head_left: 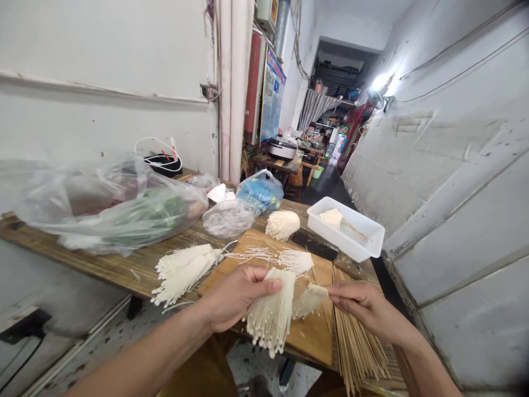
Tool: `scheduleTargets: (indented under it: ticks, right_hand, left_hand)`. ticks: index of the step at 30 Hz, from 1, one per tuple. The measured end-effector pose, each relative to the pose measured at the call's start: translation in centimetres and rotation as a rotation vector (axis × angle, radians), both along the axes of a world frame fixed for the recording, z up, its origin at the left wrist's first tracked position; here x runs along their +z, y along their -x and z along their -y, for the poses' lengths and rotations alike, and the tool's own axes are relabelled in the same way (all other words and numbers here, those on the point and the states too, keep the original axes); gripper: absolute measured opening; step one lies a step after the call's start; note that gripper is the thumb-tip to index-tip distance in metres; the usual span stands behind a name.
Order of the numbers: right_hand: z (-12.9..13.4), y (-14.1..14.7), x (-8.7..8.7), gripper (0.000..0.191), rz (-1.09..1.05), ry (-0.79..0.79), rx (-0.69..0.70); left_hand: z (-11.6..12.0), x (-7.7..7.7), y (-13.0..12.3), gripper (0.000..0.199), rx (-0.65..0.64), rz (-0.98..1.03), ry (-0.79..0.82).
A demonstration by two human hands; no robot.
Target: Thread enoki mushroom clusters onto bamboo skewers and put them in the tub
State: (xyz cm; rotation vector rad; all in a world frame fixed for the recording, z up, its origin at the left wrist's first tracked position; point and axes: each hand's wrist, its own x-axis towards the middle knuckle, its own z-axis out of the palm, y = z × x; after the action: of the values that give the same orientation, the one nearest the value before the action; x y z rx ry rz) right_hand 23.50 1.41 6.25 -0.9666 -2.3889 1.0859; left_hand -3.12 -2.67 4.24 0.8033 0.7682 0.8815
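My left hand (243, 295) is closed around a bunch of enoki mushrooms (271, 311), their small caps hanging down toward me. Between the fingertips of my right hand (363, 306) is a smaller, flat cluster of enoki mushrooms (311, 300), just right of the bunch. Both hands are over a wooden cutting board (314, 336). Loose enoki strands (256, 252) and another small clump (295, 260) lie on the board. Along its right side rests a sheaf of bamboo skewers (357, 342).
More enoki bunches (185, 270) lie left of the board, and one bundle (283, 225) sits behind it. A white plastic tub (347, 234) holds skewered enoki at the back right. Plastic bags (124, 204) of food cover the table's left, with a blue-filled bag (260, 192) farther back.
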Motion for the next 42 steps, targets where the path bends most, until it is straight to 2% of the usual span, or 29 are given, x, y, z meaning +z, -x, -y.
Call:
scheduleTargets:
  ticks: [9, 18, 20, 23, 28, 33, 38, 42]
  right_hand:
    - [-0.6, 0.4, -0.3, 0.037, -0.014, 0.002, 0.009]
    - [-0.6, 0.3, -0.8, 0.033, -0.005, -0.007, -0.01]
    - [-0.4, 0.2, -0.8, 0.032, -0.015, -0.014, -0.042]
    - [0.0, 0.3, -0.6, 0.03, -0.048, -0.046, -0.086]
    - [0.5, 0.7, -0.5, 0.032, -0.062, -0.07, -0.137]
    - [0.5, 0.9, -0.8, 0.031, -0.092, -0.068, -0.119]
    - [0.2, 0.9, -1.8, 0.032, -0.127, -0.036, -0.144]
    - [-0.2, 1.0, -2.4, 0.033, -0.151, -0.022, -0.104]
  left_hand:
    - [-0.2, -0.2, -0.1, 0.036, -0.011, -0.004, 0.017]
    - [-0.2, -0.8, -0.6, 0.04, -0.009, -0.018, -0.024]
    - [-0.2, -0.7, -0.8, 0.041, 0.048, -0.078, -0.094]
    - [-0.1, -0.3, -0.8, 0.045, 0.206, -0.232, -0.245]
    - [0.2, -0.1, -0.5, 0.031, 0.328, -0.403, -0.482]
    - [0.7, -0.4, -0.3, 0.025, 0.482, -0.416, -0.515]
    - [0.9, -0.7, -0.5, 0.021, 0.556, -0.396, -0.508]
    - [1.1, -0.8, -0.4, 0.018, 0.562, -0.365, -0.515]
